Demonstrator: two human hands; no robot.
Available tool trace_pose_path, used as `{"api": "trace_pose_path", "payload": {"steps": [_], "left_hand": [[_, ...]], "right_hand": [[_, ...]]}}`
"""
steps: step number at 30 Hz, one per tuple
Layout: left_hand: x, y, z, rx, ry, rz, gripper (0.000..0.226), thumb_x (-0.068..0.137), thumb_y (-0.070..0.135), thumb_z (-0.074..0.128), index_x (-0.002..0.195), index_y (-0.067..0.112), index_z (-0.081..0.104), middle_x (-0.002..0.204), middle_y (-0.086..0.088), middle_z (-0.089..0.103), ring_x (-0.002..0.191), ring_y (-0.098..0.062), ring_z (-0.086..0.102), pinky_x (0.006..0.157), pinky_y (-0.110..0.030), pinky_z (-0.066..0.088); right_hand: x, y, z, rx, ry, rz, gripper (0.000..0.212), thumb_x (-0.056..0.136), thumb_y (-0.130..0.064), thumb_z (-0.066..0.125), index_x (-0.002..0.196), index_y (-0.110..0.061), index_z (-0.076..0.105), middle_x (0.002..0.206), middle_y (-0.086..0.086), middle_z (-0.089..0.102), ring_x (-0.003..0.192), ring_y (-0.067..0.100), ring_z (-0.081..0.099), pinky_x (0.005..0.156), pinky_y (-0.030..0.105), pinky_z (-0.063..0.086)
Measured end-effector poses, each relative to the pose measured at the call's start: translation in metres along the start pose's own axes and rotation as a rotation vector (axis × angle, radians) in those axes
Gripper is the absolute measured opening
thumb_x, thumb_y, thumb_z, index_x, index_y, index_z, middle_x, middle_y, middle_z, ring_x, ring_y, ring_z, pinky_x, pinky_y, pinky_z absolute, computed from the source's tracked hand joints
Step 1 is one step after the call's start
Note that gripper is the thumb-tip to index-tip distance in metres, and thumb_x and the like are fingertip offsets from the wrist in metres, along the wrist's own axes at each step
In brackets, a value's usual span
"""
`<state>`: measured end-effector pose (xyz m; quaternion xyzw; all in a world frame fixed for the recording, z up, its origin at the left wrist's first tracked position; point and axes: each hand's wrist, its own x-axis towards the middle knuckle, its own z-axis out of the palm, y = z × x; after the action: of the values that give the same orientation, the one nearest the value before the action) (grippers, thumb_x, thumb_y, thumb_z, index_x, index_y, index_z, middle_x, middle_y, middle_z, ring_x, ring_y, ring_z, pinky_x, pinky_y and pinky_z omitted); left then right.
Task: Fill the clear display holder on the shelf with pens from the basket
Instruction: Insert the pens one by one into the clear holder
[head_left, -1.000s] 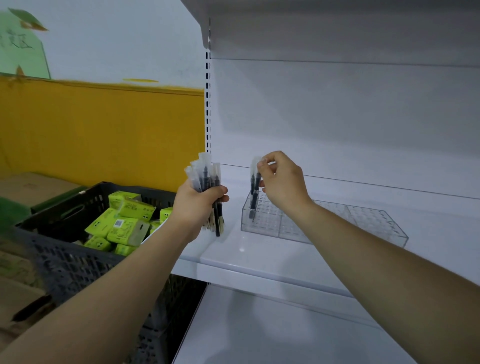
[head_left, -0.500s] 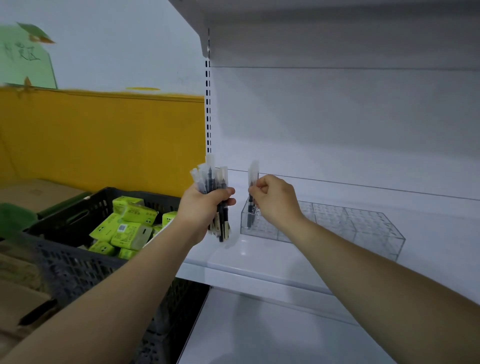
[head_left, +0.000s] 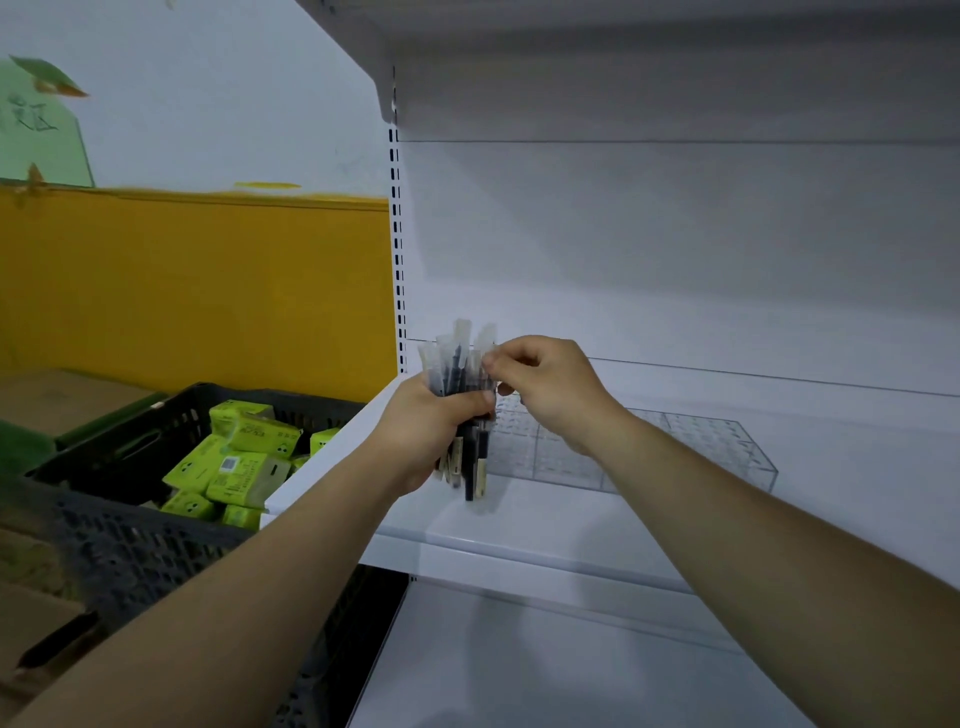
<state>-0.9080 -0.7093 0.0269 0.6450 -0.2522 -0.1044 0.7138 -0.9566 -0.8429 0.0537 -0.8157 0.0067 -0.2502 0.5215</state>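
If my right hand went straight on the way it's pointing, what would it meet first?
The pens in the left hand: the right hand points left at their tops and seems to pinch one.

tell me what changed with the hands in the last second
The right hand moved left, away from the clear holder, and now pinches the top of the pens in the left hand; the pen it held before is out of sight. The left hand keeps its grip; holder and basket unchanged.

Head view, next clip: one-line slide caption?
Left hand grips the pen bundle; right hand pinches one pen at its top, clear holder behind on the shelf.
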Motion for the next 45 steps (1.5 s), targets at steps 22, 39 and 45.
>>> {"api": "trace_pose_path", "payload": {"steps": [22,39,45], "left_hand": [[0.023,-0.018,-0.021,-0.045,0.112,-0.042,0.011,0.093,-0.001,0.054,0.090,0.010,0.055,0.070,-0.006,0.056,0.061,-0.019,0.056,0.064,-0.032,0.047],[0.028,-0.022,-0.025,-0.007,0.106,-0.017,0.015,0.090,-0.003,0.058,0.090,0.012,0.056,0.073,-0.008,0.054,0.061,-0.017,0.057,0.064,-0.031,0.045],[0.030,-0.025,-0.027,0.027,0.113,-0.010,0.007,0.088,0.003,0.063,0.090,0.006,0.058,0.073,-0.006,0.059,0.062,-0.015,0.061,0.065,-0.032,0.047]], "right_hand": [[0.075,0.036,-0.014,-0.012,0.383,0.007,0.014,0.093,-0.031,0.060,0.081,-0.029,0.053,0.083,0.001,0.066,0.082,0.026,0.068,0.082,0.046,0.057],[0.079,0.055,0.003,-0.217,0.240,0.102,0.009,0.094,-0.027,0.058,0.090,-0.020,0.054,0.087,0.002,0.064,0.080,0.028,0.068,0.070,0.037,0.053],[0.076,0.057,0.000,-0.238,0.258,0.096,0.011,0.094,-0.025,0.057,0.085,-0.019,0.055,0.079,0.001,0.062,0.080,0.031,0.068,0.070,0.040,0.054]]}}
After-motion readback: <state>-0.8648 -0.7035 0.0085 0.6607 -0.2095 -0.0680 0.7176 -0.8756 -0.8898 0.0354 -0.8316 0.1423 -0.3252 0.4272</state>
